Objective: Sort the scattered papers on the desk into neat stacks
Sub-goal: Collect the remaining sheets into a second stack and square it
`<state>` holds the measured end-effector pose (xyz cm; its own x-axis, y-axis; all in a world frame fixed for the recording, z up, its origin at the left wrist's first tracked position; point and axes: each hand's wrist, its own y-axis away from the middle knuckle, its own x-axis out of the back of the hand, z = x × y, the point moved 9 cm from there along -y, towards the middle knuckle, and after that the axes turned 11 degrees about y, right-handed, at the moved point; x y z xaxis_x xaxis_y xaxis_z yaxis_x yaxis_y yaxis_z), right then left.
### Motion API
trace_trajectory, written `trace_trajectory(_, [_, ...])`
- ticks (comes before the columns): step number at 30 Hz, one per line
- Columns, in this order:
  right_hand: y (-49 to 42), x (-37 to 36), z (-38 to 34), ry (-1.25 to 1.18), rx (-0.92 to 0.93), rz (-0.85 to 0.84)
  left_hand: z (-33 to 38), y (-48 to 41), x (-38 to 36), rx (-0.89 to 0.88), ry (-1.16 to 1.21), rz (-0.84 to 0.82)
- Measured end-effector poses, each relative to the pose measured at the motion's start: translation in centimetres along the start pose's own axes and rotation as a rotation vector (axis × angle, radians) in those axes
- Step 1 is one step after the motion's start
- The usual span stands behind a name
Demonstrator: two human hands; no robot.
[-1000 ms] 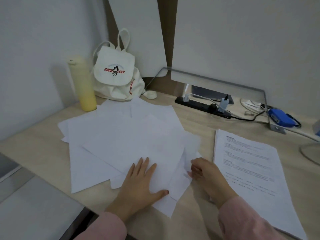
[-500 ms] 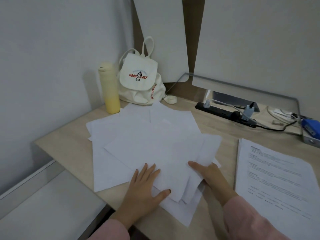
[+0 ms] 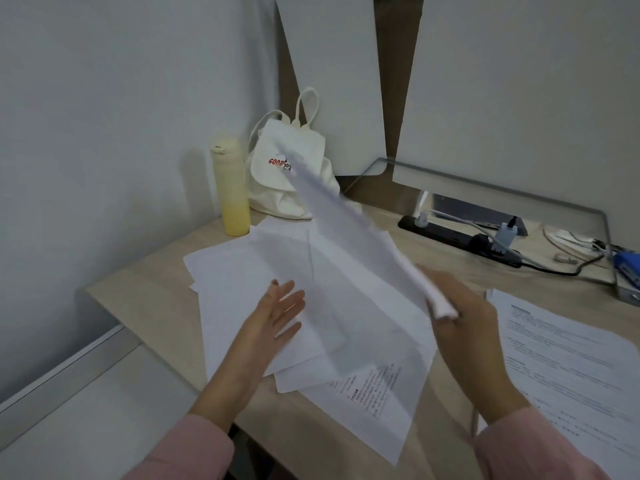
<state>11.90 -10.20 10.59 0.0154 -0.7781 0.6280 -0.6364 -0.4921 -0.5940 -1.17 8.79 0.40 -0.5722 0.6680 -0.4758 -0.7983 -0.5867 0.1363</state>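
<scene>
Several loose white sheets of paper (image 3: 263,271) lie fanned across the pale wooden desk (image 3: 138,306), overlapping at odd angles, with one printed page (image 3: 377,407) poking out at the near edge. The right hand (image 3: 464,327) is clamped on a lifted bundle of white sheets (image 3: 346,244), pinching its near corner so the bundle stands tilted, its long axis running from that hand up and away toward the cream canvas backpack (image 3: 287,174) by the yellow bottle (image 3: 232,192). The left hand (image 3: 277,313) hovers flat with fingers spread apart, gripping nothing, just above the fanned pile and to the left of the raised bundle. A neat printed stack (image 3: 568,362) sits just right of the right hand, so that hand is clearly the nearer one. I'd guess the bundle goes there next, swinging rightward.
</scene>
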Motion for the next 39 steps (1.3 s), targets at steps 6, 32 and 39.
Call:
trace_trajectory(6, [5.9, -7.5, -0.8, 0.166, 0.314, -0.403, -1.5, 0.8, 1.7, 0.067, 0.199, 0.047])
trace_trajectory(32, [6.3, -7.8, 1.2, 0.08, 0.087, -0.427, -4.3, 2.8, 5.8, 0.154, 0.048, 0.322])
trace_trajectory(39, [10.6, -12.8, 0.1, 0.145, 0.181, -0.701, -4.1, 2.8, 4.5, 0.07, -0.199, 0.235])
